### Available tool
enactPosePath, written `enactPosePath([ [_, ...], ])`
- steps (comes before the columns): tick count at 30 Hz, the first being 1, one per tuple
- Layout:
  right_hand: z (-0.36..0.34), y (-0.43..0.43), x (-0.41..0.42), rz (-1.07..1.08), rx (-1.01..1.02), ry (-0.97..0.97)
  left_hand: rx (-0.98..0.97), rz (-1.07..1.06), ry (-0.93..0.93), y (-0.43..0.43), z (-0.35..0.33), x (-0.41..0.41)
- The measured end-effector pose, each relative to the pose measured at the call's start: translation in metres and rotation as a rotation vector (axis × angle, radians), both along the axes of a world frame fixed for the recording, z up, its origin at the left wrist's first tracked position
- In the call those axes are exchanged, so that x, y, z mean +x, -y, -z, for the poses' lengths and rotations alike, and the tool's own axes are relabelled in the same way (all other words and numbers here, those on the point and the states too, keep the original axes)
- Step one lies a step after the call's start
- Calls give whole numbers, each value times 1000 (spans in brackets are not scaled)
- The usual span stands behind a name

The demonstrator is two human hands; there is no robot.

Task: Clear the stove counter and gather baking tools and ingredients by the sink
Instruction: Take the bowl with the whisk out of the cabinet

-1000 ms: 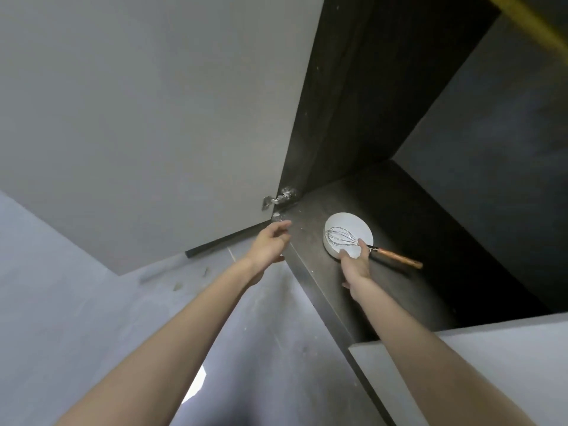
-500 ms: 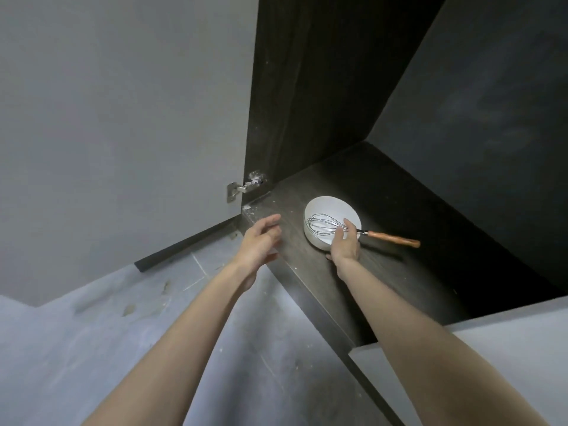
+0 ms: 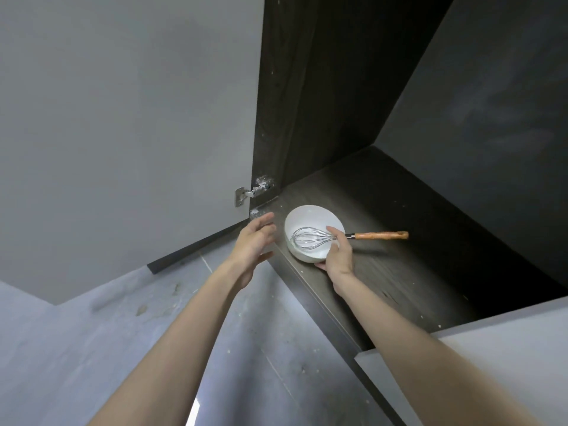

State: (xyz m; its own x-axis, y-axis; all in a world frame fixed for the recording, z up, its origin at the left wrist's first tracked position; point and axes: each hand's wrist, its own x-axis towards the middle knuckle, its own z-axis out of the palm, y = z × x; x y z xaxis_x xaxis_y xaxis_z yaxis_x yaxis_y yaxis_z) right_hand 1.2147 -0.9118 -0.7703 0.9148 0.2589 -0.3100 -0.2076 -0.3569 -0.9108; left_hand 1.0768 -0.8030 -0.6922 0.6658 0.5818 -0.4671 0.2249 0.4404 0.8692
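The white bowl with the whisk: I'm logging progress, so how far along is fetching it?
Done: the cupboard door stands open. In hand: the right hand grips the bowl by its rim at the front edge of the shelf, the whisk lying in it; the left hand hovers open beside it. Left: carrying it to the sink, which is not in view.

1. Grey cabinet door (image 3: pixel 123 118) stands open at left, plain matte face.
2. Metal hinge (image 3: pixel 252 192) at the door's lower corner, fixed to dark wood-grain side panel (image 3: pixel 307 87).
3. Dark wood-grain shelf (image 3: pixel 399 287), white specks scattered on it.
4. Dark grey inner panel (image 3: pixel 491 118) at right, faint smudges.
5. Grey tiled wall (image 3: pixel 107 348) below, stained, grout lines visible.
6. Pale grey panel (image 3: pixel 507 364) bottom right.
7. Bright light patch (image 3: pixel 194 413) at bottom edge.
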Motion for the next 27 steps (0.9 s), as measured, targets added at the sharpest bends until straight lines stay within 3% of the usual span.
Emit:
enactPosePath([
  [7,-30,6,-37,-308,-6,130,-58,-67,-108,-4,-16,-36],
  [12,-104,24,-76,-490,-87,215,-193,-15,-129,17,-62,-86],
  [19,-257,45,-161,-801,-157,215,-283,-98,-149,41,-185,-170],
  [27,-458,50,-238,-1080,-182,249,-156,11,-200,54,-372,-270],
])
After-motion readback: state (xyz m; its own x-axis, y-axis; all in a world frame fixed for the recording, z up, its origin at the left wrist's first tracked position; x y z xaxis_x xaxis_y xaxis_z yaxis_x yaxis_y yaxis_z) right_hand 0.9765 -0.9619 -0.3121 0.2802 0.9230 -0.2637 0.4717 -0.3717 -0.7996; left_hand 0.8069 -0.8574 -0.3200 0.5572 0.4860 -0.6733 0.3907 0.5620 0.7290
